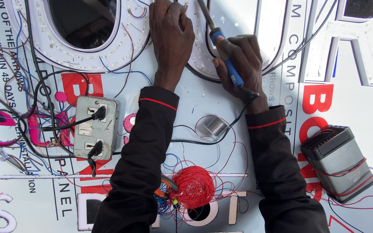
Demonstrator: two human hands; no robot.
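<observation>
Surface: white printed panel [221, 97] serving as the counter, with large white sign letters [87, 51] lying across its far side.
Left hand: [168, 30] fingers curled and pressed down at the far edge between two letters, probably pinning a wire; what sits under the fingertips is hidden.
Right hand: [238, 58] wrapped around the blue handle of a soldering iron [223, 49], gripped like a pen, its metal shaft angled far-left toward the left hand.
Iron tip: cut off near the frame's top, so contact with the joint cannot be told.
Doing it well: hold the work steady with the left fingers clear of the hot shaft, keep the iron's cord [234, 121] slack, and feed solder to the joint rather than the tip.
Solder coil: [215, 126] lies near, between the two forearms, within reach.
Red wire ball: [193, 186] near, tangled with blue strands beside the left sleeve.
Socket box: [95, 127] left, two black plugs in it.
Grey box: [339, 162] right, bound with red wire.
In the way: loose red and black leads cross under both forearms and could snag a sleeve.
</observation>
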